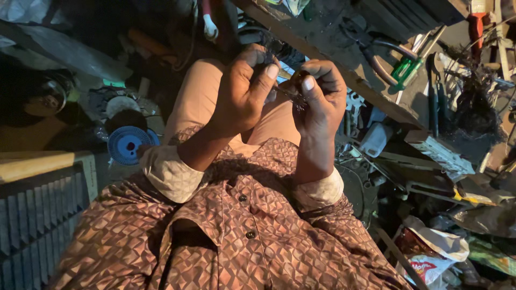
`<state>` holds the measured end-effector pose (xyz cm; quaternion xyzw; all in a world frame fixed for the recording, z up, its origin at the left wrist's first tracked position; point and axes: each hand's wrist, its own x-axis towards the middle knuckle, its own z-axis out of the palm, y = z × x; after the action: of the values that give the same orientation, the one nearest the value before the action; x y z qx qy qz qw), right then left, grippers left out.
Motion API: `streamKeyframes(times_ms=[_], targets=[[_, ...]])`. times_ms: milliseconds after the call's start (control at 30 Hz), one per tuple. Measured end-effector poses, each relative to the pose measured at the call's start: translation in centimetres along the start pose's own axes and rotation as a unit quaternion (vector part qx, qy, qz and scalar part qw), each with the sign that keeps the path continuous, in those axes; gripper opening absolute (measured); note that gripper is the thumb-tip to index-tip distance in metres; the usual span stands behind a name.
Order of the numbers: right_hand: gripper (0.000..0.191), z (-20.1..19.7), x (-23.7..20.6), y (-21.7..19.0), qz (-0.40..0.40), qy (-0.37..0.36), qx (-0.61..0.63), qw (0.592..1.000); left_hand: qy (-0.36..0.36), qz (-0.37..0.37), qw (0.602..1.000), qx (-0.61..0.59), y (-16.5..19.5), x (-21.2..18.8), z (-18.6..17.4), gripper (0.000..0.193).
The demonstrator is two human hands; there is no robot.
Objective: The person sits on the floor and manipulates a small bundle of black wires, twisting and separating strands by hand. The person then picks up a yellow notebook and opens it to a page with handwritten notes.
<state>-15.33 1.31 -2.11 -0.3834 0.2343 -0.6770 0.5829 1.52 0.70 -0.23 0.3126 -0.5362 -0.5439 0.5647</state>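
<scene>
Hands up close over the lap, both pinched on one small thing. Left hand [244, 88] is curled tight, thumb and fingertips clamped on a thin dark metal piece with wire-like ends [287, 92]; right hand [318, 94] grips the same piece from the right side, thumb pressed on top. The piece sits between the two thumbs, above the peach-coloured trouser knee [207, 94]; too small and dark to say exactly what it is.

Progress, as a judgement: the work looks mid-way, the piece held and being worked by the fingers, nothing set down or finished that I can see. Green-handled screwdriver [404, 69] and dark pliers [434, 99] lie unused on the worn wooden bench [344, 64] to the far right, near a tangle of black wire [473, 107].

Packages and labels: a crumpled white and red snack bag [432, 260] lies near right, low on the floor; a pale grey rectangular plastic block with slots [441, 153] sits right of the hands; a small white plastic can [375, 138] just beside it. Blue round plastic spool [126, 144] sits on the left floor, with a round metal tin [45, 99] further left. Brown patterned shirt [231, 231] fills the near edge.
</scene>
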Motion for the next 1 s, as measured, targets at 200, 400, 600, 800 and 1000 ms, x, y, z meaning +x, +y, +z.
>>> streamKeyframes(times_ms=[200, 400, 600, 800, 1000], targets=[[0.021, 0.0, 0.0, -0.4, -0.087, -0.014, -0.155, 0.984, -0.005, -0.024, 0.997, -0.075, -0.9, 0.0, 0.0, 0.013], [0.02, 0.0, 0.2, -0.1, -0.105, 0.0, -0.199, 0.974, -0.004, -0.043, 0.996, -0.079, -1.4, 0.0, -0.1, 0.015], [0.015, -0.3, -0.2, -0.1, -0.114, 0.002, -0.242, 0.964, 0.007, -0.052, 0.996, -0.075, -1.4, -0.3, 0.2, 0.014], [0.013, 0.0, 0.1, -0.6, -0.083, -0.02, -0.239, 0.967, 0.017, -0.028, 0.999, -0.036, -1.1, 0.2, 0.3, 0.013], [0.014, 0.1, 0.2, -0.6, -0.08, -0.025, -0.194, 0.977, 0.015, -0.049, 0.998, -0.037, -0.8, -0.1, 0.3, 0.014]])
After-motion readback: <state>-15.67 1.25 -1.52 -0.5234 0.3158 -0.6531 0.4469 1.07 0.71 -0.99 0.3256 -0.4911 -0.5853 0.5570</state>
